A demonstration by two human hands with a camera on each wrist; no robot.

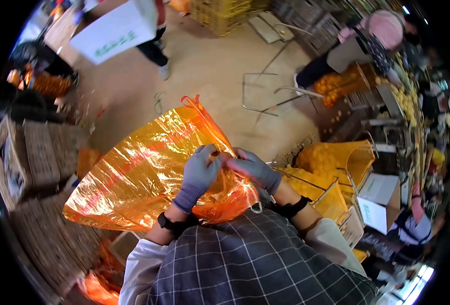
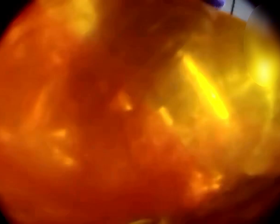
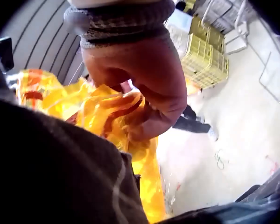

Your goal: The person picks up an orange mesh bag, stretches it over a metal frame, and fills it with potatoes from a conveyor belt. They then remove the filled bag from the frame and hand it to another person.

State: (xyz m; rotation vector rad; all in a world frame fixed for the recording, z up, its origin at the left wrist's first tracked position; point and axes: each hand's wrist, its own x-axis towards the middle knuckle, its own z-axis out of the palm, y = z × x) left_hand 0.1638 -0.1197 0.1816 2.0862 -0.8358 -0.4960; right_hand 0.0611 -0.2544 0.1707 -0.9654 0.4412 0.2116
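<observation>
A large, shiny orange plastic bag [image 1: 143, 168] spreads in front of the apron, its corner with a small red loop pointing away. My left hand [image 1: 200, 173], in a grey knit glove, pinches the gathered film near the bag's right edge. Close beside it, my right hand [image 1: 258, 170] grips the same edge, the two hands' fingertips nearly meeting. In the right wrist view, the curled fingers of the right hand [image 3: 144, 79] hold crumpled film [image 3: 107, 109]. Orange film [image 2: 116, 130] fills the left wrist view and hides the left hand there.
Wire stands hold yellow bags [image 1: 316, 190] of round fruit at the right. Stacked flat cardboard [image 1: 52, 239] lies at the lower left. A person carries a white box [image 1: 115, 35] ahead; another person [image 1: 362, 46] bends by a sorting line. Yellow crates [image 1: 220, 18] stand at the back.
</observation>
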